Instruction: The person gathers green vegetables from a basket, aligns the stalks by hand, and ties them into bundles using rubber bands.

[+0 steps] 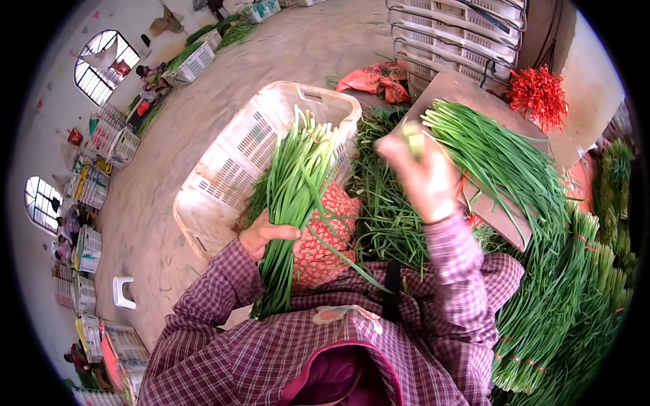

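Observation:
My left hand (267, 235) is wrapped round a bunch of long green stalks (291, 177), whose pale ends point up and away over the white crate (233, 145). Raised to the right is my right hand (421, 169), smeared by motion. Something small and pale green shows at its fingertips, too blurred to name. Just right of that hand, a loose pile of green stalks (491, 152) lies across a brown board (440, 91). More loose greens (389, 216) lie below and between my hands, beside a red patterned cloth (332, 233).
Tied green bundles (542, 325) are heaped at the right. Red ties (539, 95) hang by stacked white crates (460, 40). A red bag (376, 81) lies beyond the crate, and a white stool (124, 292) stands at the left. Other people are far off at the left.

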Action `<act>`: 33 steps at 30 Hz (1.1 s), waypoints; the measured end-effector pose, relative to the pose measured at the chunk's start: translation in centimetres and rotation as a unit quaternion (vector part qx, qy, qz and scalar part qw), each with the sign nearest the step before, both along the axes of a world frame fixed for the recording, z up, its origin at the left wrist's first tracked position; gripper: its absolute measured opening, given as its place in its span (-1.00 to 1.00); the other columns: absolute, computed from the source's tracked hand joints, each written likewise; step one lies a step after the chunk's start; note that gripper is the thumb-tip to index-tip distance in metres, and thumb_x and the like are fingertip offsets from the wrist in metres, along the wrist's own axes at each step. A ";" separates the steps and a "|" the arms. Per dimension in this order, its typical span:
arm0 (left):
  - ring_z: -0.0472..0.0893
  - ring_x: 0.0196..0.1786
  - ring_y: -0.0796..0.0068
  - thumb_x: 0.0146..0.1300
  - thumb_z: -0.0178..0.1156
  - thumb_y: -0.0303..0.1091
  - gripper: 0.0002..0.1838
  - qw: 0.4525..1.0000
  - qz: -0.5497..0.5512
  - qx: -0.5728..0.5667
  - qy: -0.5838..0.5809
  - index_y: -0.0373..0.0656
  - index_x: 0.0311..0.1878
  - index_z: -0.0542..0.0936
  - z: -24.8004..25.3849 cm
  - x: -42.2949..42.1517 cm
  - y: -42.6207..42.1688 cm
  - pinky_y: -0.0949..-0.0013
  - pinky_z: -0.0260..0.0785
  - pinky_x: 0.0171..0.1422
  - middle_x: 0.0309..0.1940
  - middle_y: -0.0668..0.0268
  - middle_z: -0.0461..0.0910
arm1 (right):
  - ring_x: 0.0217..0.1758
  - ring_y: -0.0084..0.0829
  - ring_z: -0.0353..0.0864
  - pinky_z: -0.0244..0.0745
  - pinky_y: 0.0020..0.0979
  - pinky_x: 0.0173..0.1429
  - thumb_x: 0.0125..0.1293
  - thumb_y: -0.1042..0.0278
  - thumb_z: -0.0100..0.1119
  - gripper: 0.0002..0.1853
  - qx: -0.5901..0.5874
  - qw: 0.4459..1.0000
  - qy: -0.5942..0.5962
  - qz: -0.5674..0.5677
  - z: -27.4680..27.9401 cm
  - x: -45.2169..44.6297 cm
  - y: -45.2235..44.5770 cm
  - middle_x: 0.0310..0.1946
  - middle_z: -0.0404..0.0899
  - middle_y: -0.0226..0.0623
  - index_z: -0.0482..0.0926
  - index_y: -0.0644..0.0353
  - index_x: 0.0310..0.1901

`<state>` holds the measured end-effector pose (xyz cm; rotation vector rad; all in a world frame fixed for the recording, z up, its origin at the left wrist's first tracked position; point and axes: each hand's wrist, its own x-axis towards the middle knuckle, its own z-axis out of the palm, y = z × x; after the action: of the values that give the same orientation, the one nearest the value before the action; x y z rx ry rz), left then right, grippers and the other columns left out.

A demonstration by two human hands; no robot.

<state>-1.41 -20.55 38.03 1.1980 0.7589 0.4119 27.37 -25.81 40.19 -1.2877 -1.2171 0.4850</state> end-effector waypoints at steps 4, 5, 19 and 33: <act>0.55 -0.48 0.36 -0.07 0.29 -0.42 -0.45 0.999 0.006 0.027 0.021 -0.30 0.06 0.41 0.9 0.8 -0.8 0.34 0.44 -0.38 -0.42 0.15 0.53 | -0.48 -0.41 0.58 0.49 -0.38 -0.33 0.18 0.14 0.33 -0.61 -0.022 0.998 -0.014 0.062 -1.2 -5.6 2.0 -0.50 0.61 -0.21 0.52 0.36 -0.22; 0.55 -0.49 0.37 -0.08 0.30 -0.42 -0.43 0.999 0.005 0.031 0.022 -0.30 0.07 0.40 1.0 0.9 -0.9 0.34 0.44 -0.38 -0.42 0.16 0.53 | -0.50 -0.54 0.51 0.44 -0.46 -0.34 0.18 0.16 0.33 -0.63 0.051 0.998 0.004 0.046 -2.4 -6.3 2.8 -0.50 0.60 -0.30 0.53 0.33 -0.21; 0.53 -0.53 0.40 -0.09 0.33 -0.49 -0.40 0.998 0.031 0.041 0.046 -0.27 0.10 0.37 2.1 -1.7 -0.7 0.37 0.41 -0.46 -0.46 0.19 0.52 | -0.43 -0.16 0.65 0.57 -0.20 -0.31 0.07 0.19 0.35 -0.70 -0.084 0.922 -0.272 -0.261 -4.2 4.7 2.7 -0.48 0.59 -0.14 0.56 0.07 -0.18; 0.50 -0.62 0.40 -0.07 0.24 -0.40 -0.09 0.963 -0.110 -0.160 -0.188 -0.24 0.41 0.09 0.1 -2.3 1.2 0.30 0.40 -0.43 -0.50 0.28 0.47 | -0.65 -0.74 0.26 0.20 -0.65 -0.61 0.37 0.05 0.10 -0.64 -0.079 0.933 0.301 0.179 -2.9 -1.0 3.0 -0.41 0.49 -0.47 0.60 0.18 -0.04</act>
<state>-3.71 -19.38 38.13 0.8536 0.3408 0.3063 26.39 -22.82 37.24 -0.9347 -0.8913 1.1701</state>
